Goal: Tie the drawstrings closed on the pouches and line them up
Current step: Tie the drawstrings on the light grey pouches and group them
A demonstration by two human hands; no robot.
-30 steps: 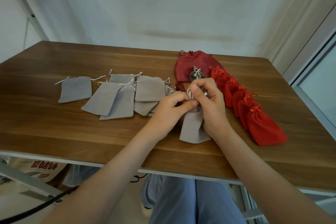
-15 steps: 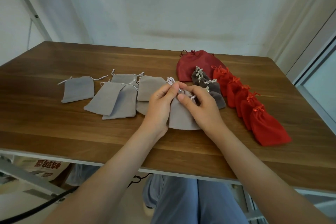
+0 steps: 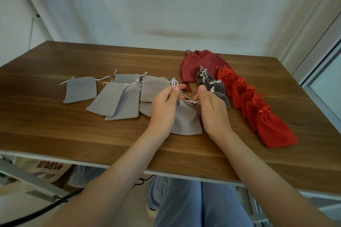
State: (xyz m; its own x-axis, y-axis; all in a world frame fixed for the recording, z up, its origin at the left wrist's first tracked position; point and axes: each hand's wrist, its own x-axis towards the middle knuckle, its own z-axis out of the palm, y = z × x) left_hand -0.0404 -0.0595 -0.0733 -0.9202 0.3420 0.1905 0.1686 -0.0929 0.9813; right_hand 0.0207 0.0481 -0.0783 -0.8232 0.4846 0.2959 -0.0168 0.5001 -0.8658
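Note:
A light grey pouch (image 3: 186, 120) lies on the table between my hands, its mouth gathered. My left hand (image 3: 164, 105) pinches the white drawstring (image 3: 174, 83) on its left side. My right hand (image 3: 212, 108) pinches the cord on its right side, and the cord runs taut between them. Several flat, untied grey pouches (image 3: 118, 97) lie spread to the left. A row of tied darker grey pouches (image 3: 212, 84) runs diagonally behind my right hand. Beside it stands a row of tied red pouches (image 3: 258, 108).
A larger dark red pouch (image 3: 195, 64) lies at the back, behind both rows. The wooden table (image 3: 55, 125) ends at a front edge just above my knees. A white wall rises behind, and a window frame stands at the right.
My hands have moved apart, pulling the drawstring cords out sideways and cinching the pouch's mouth. The pouch stays on the table in front of me.

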